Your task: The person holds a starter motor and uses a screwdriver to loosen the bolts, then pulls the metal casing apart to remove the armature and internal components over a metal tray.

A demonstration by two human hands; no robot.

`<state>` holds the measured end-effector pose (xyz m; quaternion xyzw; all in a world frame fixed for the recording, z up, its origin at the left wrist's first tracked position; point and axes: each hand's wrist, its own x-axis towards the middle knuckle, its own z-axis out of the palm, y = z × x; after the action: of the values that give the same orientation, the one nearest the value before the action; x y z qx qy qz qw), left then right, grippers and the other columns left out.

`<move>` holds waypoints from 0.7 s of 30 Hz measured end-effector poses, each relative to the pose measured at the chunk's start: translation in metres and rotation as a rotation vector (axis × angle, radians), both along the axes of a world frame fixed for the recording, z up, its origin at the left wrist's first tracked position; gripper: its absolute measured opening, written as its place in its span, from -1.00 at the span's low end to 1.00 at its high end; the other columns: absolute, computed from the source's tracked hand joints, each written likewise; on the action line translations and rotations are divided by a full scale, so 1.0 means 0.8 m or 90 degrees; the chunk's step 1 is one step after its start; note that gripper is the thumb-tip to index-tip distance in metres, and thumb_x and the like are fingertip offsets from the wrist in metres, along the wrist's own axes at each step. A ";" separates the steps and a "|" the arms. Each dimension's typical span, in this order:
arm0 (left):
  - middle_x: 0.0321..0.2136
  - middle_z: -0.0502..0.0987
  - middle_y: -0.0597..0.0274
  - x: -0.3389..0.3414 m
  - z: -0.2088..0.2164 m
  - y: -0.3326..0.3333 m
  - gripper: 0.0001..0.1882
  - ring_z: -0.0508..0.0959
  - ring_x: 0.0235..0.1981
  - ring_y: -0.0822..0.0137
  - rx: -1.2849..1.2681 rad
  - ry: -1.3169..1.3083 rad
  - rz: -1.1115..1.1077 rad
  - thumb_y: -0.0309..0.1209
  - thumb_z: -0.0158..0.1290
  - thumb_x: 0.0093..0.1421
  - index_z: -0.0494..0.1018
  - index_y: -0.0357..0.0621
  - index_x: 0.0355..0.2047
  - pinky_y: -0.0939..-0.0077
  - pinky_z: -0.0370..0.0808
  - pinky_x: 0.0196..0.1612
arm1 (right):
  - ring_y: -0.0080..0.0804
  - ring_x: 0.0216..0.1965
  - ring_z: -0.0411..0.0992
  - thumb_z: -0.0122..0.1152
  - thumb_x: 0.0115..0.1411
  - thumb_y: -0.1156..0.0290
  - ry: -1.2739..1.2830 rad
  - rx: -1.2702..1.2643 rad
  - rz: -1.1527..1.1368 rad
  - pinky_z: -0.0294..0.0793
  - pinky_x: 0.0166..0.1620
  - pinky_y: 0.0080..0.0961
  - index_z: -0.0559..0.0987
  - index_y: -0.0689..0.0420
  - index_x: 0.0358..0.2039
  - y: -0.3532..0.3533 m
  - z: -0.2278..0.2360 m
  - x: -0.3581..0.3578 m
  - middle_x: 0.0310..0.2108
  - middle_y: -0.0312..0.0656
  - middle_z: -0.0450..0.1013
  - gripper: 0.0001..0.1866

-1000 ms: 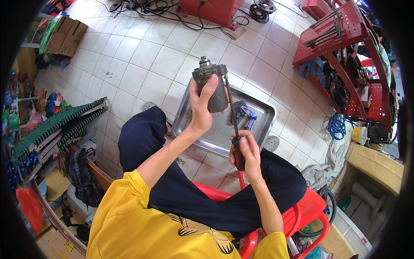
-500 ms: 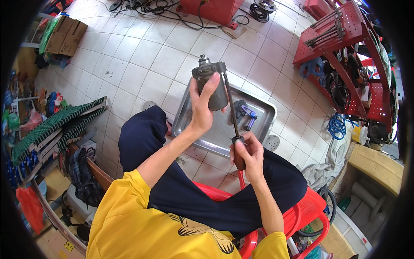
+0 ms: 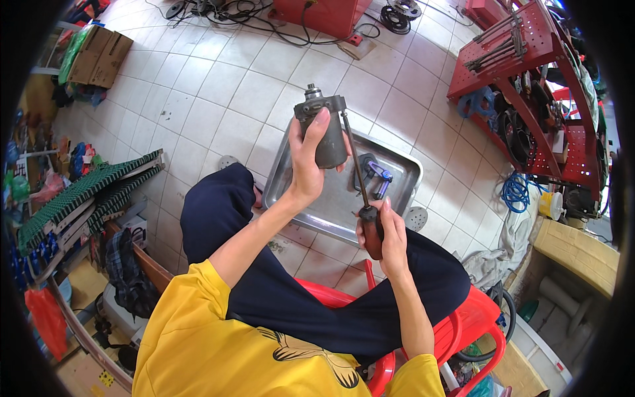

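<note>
Head — dark cylinder between left fingers and thumb.

can't discern the tip of the screwdriver or most fingers of the left hand behind the grey cylinder.

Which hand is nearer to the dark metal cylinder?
Left. The left hand grips the metal cylinder itself; the right hand is apart from it, closer to the person's body, around a screwdriver handle.
</note>
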<state>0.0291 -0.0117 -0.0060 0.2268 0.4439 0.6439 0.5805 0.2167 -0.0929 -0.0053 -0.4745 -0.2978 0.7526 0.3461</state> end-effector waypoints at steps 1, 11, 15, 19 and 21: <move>-0.60 0.47 0.18 -0.001 0.000 0.000 -0.48 0.47 -0.69 0.33 0.003 0.001 -0.007 0.10 -0.07 0.37 0.43 -0.18 -0.32 0.45 0.37 -0.66 | -0.52 -0.56 0.43 -0.07 0.51 0.07 0.012 -0.018 0.012 0.37 -0.52 -0.56 0.44 0.23 -0.24 0.001 0.002 0.001 -0.45 -0.17 0.47 -0.57; -0.64 0.46 0.16 -0.003 0.000 0.002 -0.43 0.48 -0.70 0.34 -0.011 0.007 -0.016 0.14 -0.12 0.38 0.43 -0.19 -0.36 0.50 0.36 -0.66 | -0.56 -0.53 0.41 0.11 0.45 0.22 -0.051 -0.022 0.077 0.42 -0.43 -0.58 0.50 0.28 -0.13 0.002 -0.004 0.005 -0.52 -0.22 0.44 -0.68; -0.63 0.47 0.15 -0.004 -0.003 0.002 -0.43 0.49 -0.70 0.34 0.002 0.014 -0.033 0.14 -0.12 0.38 0.43 -0.19 -0.36 0.51 0.36 -0.66 | -0.55 -0.50 0.43 0.10 0.45 0.26 -0.091 0.007 0.067 0.42 -0.40 -0.59 0.52 0.29 -0.13 0.001 -0.006 0.004 -0.49 -0.20 0.47 -0.70; -0.63 0.47 0.15 -0.003 0.001 0.003 -0.43 0.48 -0.70 0.34 0.004 0.011 -0.034 0.13 -0.13 0.39 0.43 -0.20 -0.36 0.51 0.36 -0.66 | -0.54 -0.49 0.43 0.07 0.46 0.26 -0.114 0.053 0.025 0.41 -0.39 -0.59 0.53 0.30 -0.12 -0.002 -0.008 0.001 -0.45 -0.19 0.49 -0.69; -0.63 0.48 0.15 -0.003 0.001 0.004 -0.43 0.48 -0.70 0.34 0.004 0.004 -0.028 0.13 -0.13 0.39 0.42 -0.19 -0.37 0.51 0.36 -0.66 | -0.53 -0.49 0.43 0.14 0.42 0.32 -0.027 -0.006 -0.005 0.42 -0.42 -0.58 0.52 0.29 -0.13 -0.001 -0.005 0.000 -0.46 -0.17 0.49 -0.75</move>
<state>0.0269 -0.0084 -0.0048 0.2406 0.4384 0.6317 0.5923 0.2170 -0.0936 -0.0097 -0.4931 -0.2999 0.7424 0.3404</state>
